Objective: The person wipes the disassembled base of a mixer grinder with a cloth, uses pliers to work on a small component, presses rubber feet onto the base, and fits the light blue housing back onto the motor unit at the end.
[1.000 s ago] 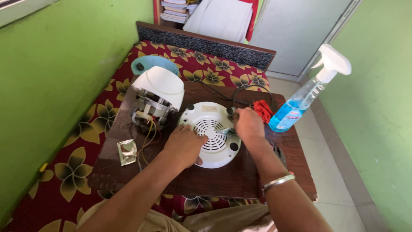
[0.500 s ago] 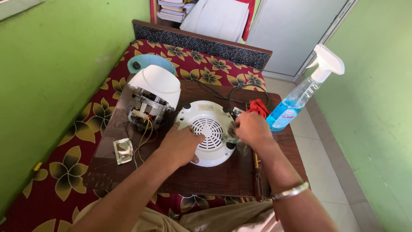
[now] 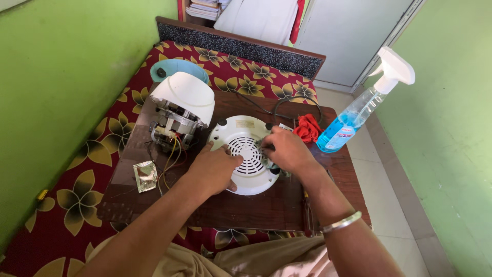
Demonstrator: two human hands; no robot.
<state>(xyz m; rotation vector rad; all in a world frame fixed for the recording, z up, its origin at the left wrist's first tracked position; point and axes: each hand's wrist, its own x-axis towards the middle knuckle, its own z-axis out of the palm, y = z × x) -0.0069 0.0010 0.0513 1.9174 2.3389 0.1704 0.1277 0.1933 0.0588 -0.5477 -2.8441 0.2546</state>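
White base plate point(image 3: 245, 154): lies flat on worktop point(image 3: 256, 205).
Left hand point(image 3: 215, 169): pressed flat on plate.
Right hand point(image 3: 287, 151): closed on grey cloth point(image 3: 267, 163).

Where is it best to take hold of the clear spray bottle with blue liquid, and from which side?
Probably the narrow neck under the white trigger head of the clear spray bottle with blue liquid, approached from its left: it leans tilted, and the green wall stands close on its right.

Both forearms are bare, with no sleeves in view. A thin silver bangle point(image 3: 342, 222) circles the right wrist at four o'clock. Beige trousers point(image 3: 246, 259) cover the lap at six o'clock.
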